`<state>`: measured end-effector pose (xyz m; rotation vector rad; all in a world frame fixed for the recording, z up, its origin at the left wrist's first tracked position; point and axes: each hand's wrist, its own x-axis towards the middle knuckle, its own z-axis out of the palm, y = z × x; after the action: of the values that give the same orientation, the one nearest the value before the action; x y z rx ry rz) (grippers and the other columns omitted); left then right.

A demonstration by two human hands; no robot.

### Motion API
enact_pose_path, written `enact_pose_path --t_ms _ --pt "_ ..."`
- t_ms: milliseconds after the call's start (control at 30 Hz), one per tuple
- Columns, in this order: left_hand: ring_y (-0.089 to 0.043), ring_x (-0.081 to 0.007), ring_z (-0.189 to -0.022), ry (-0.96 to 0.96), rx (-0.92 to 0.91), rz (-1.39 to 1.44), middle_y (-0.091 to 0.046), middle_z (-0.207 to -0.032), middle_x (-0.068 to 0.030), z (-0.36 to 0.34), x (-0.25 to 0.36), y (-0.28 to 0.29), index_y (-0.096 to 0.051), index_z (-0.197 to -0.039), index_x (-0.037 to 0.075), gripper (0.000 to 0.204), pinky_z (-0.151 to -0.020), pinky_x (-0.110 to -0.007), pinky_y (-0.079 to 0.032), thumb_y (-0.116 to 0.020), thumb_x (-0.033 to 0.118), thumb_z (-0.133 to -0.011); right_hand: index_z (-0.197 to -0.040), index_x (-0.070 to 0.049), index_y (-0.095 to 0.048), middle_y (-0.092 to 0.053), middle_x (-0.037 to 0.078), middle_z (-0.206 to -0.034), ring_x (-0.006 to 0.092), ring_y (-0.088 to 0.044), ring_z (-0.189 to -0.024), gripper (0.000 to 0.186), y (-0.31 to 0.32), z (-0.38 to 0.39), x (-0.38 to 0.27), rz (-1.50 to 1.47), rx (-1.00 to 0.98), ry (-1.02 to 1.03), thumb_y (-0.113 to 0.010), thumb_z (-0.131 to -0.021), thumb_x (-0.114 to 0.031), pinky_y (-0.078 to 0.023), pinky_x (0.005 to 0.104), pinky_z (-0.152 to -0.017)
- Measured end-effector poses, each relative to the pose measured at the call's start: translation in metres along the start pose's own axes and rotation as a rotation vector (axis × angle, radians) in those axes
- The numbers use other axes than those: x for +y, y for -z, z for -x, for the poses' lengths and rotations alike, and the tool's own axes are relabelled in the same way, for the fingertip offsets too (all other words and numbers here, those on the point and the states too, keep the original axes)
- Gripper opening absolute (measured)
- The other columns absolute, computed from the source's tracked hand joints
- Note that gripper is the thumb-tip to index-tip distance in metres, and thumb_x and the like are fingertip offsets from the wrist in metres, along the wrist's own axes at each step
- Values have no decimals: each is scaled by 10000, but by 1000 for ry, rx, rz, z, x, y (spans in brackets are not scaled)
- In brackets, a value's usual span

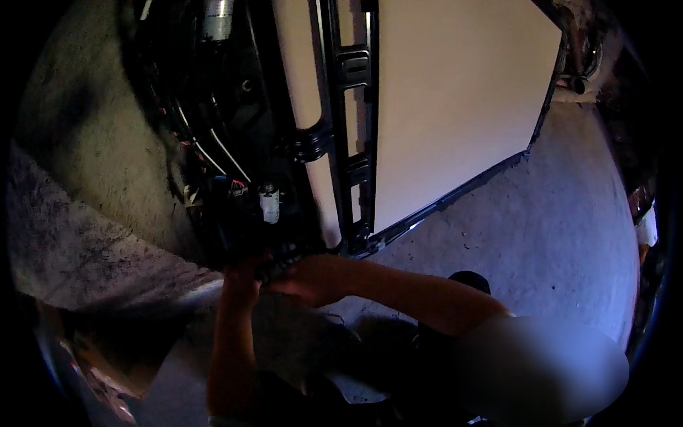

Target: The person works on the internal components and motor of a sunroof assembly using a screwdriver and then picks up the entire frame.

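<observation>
My left hand and my right hand meet at the lower end of a dark machine frame. The fingers of both are bent and close together around a dark, ridged piece. Shadow hides most of that piece, so its kind does not show. Just beyond the hands, a small pale cylinder stands in the dark housing. White wires and a bit of red run beside it.
A large cream panel with a black edge fills the upper right. A silver cylinder sits farther up the housing. Grey sheeting lies to the left, with an open cardboard box below. Concrete floor extends rightward.
</observation>
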<state>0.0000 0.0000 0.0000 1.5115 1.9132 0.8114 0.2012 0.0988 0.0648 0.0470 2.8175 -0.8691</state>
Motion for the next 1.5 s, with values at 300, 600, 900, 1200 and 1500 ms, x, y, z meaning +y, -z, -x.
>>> enact_pose_path --t_ms 300,600,900,1200,1500 --pt "-606 -251 -716 125 38 295 -680 -897 -101 5 18 6 -681 -1168 90 280 -621 -347 -510 -550 91 -921 -1093 -84 -611 -694 127 -863 274 -673 -700 259 -14 -2 0 111 441 91 -469 -1015 -286 -548 422 -616" --pt "-693 -279 -878 -24 96 346 -705 -979 -139 8 17 0 -678 -1122 61 258 -713 -371 -557 -646 179 -894 -1195 -62 -591 -699 150 -1003 266 -688 -891 266 -52 -8 -6 -884 526 -8 -487 -1000 -210 -549 383 -798" --pt "-597 -133 -639 -50 10 479 -669 -885 -40 -9 -15 -8 -687 -1060 61 239 -513 -265 -464 -691 217 -881 -1271 -85 -591 -660 162 -1171 306 -646 -1070 320 10 8 -3 -298 63 -15 -532 -992 -229 -500 448 -939" --pt "-548 -101 -583 252 37 954 -641 -794 -6 -9 10 -10 -668 -959 80 166 -476 -238 -399 -735 171 -838 -1214 -75 -607 -672 178 -1089 336 -651 -1022 305 23 3 -4 -147 -8 -6 -589 -951 -229 -505 457 -920" --pt "-546 -101 -629 59 52 896 -648 -866 -12 -12 -16 -24 -642 -1022 86 210 -487 -237 -386 -727 123 -834 -1148 -65 -618 -670 155 -1063 302 -678 -936 289 -9 -3 8 63 404 165 -644 -914 -233 -562 431 -796"
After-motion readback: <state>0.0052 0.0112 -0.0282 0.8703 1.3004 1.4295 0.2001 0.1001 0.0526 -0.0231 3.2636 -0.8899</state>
